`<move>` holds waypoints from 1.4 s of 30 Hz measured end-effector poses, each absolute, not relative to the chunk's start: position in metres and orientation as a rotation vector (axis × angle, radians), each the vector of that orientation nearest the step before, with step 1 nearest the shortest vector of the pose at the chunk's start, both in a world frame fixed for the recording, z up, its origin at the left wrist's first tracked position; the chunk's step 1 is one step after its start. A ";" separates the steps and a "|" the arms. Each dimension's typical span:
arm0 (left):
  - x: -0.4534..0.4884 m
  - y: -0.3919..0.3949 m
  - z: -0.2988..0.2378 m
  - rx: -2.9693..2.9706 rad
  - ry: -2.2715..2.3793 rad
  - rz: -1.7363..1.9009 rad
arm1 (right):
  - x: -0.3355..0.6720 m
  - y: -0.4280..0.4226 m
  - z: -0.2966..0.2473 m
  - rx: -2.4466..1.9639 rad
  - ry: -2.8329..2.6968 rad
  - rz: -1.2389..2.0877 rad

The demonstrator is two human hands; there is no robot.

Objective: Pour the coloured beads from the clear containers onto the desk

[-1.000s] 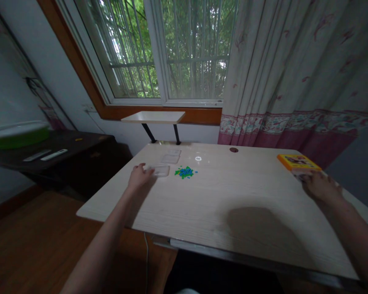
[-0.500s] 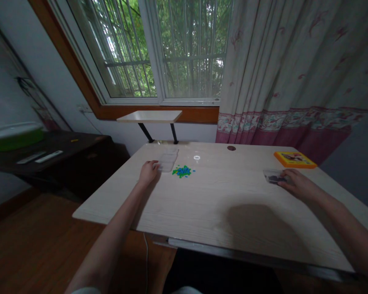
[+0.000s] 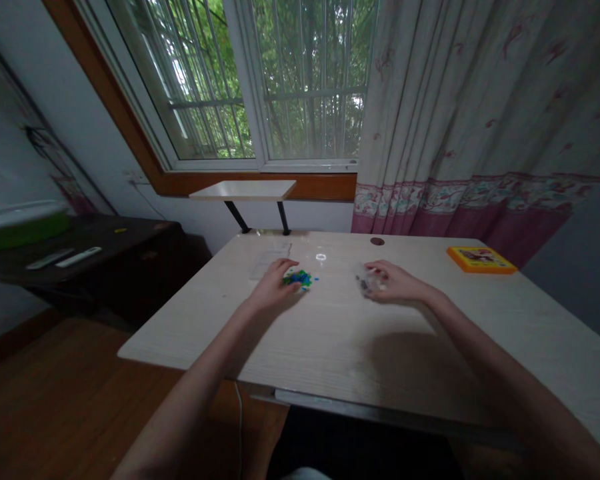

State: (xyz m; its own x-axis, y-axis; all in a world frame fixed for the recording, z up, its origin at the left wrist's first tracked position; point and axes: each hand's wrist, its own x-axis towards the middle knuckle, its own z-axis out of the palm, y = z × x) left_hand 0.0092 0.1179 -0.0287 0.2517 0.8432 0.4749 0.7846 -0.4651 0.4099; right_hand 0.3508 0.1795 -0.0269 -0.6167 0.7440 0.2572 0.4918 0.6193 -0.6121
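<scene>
Beside a small heap of blue and green pieces (image 3: pixel 301 277) on the table is my left hand (image 3: pixel 275 283), its thumb and fingers spread around the near left side of the heap. Behind that hand lies a clear plastic tray (image 3: pixel 266 259), partly covered by the fingers. My right hand (image 3: pixel 387 281) grips a small clear plastic box (image 3: pixel 364 280) with dark bits visible inside, right of the heap. Motion blurs the box, so its contents cannot be named.
An orange and yellow flat box (image 3: pixel 481 259) lies at the table's back right. A raised white shelf (image 3: pixel 245 190) stands at the back left, below the window. To the left, a dark side table (image 3: pixel 130 233) holds a green tub (image 3: pixel 25 227).
My left hand has left the clear tray and moved right to the heap. My right hand has carried the clear box leftward from the table's right side.
</scene>
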 end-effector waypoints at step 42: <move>-0.003 0.156 -0.035 2.573 1.286 0.756 | 0.215 0.200 -0.060 -0.636 -2.428 0.471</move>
